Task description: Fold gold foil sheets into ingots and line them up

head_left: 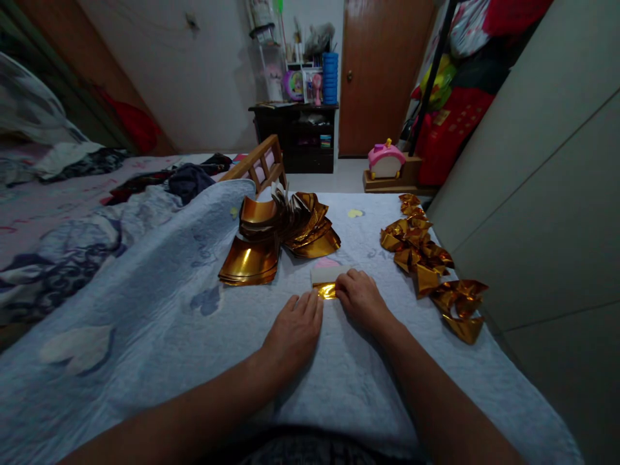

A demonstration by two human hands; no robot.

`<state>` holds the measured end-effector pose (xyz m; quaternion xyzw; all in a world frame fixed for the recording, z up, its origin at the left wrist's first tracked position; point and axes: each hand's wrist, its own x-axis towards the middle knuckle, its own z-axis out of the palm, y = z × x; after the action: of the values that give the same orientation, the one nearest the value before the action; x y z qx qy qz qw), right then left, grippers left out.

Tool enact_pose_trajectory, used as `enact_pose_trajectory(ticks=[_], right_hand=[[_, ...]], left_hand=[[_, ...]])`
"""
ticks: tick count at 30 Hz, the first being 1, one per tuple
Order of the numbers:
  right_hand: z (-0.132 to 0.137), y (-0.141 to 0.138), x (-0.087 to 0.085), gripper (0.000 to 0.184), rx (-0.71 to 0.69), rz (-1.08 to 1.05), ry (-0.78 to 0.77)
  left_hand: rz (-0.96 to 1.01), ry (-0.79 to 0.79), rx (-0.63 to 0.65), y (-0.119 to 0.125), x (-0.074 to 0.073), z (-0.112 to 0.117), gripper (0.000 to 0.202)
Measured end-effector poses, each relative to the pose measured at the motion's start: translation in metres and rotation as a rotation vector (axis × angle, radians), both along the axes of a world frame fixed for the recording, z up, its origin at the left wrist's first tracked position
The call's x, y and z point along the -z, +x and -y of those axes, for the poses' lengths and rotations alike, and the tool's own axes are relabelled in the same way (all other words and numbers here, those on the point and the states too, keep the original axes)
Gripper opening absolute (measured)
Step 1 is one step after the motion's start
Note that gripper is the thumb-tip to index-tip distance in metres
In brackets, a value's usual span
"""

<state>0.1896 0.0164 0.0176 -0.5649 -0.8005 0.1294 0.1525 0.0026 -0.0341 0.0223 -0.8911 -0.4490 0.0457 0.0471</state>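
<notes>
A sheet of gold foil paper (327, 290) lies on the light-blue quilt (232, 374) in front of me, partly folded, with a pale strip along its far side. My left hand (296, 323) lies flat with its fingers stretched out, the tips touching the paper's left near corner. At the paper's right edge, my right hand (361, 298) has its fingers curled and pressed on it; the thumb is partly hidden. Beyond the left hand stands a fanned stack of gold foil sheets (252, 258). To the right lies a heap of folded gold foil pieces (416, 248).
A wooden bed rail (256, 161) stands behind the stack. Rumpled bedding (111, 232) covers the left side. A pale cabinet (542, 213) borders the quilt on the right. Farther back are a dark shelf unit (295, 139), a pink toy clock (386, 160) and a brown door (382, 77).
</notes>
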Motion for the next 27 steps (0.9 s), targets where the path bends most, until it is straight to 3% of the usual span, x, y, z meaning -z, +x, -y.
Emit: enact_pose_trajectory(ticks=[6,10,14,18,23,27], right_hand=[[-0.001,-0.001,0.0,0.009,0.006,-0.003,-0.011],[-0.001,0.0,0.002,0.008,0.009,-0.031,0.01],[-0.002,0.003,0.003,0.007,-0.004,-0.105,0.02],[-0.003,0.006,0.005,0.008,-0.013,-0.211,0.027],[-0.003,0.006,0.005,0.008,-0.032,-0.279,0.031],[-0.001,0.005,0.0,0.009,-0.062,-0.34,0.083]], left_hand=[[0.097,-0.03,-0.103,-0.015,-0.01,-0.005,0.045],[0.254,-0.033,-0.206,-0.018,-0.016,-0.021,0.023],[0.347,-0.008,-0.312,-0.012,-0.014,-0.042,0.033],[0.493,-0.098,-0.42,-0.005,-0.003,-0.06,0.037],[1.024,-0.286,-0.383,0.003,0.002,-0.066,0.013],[1.434,-0.482,-0.377,0.011,-0.004,-0.064,0.018]])
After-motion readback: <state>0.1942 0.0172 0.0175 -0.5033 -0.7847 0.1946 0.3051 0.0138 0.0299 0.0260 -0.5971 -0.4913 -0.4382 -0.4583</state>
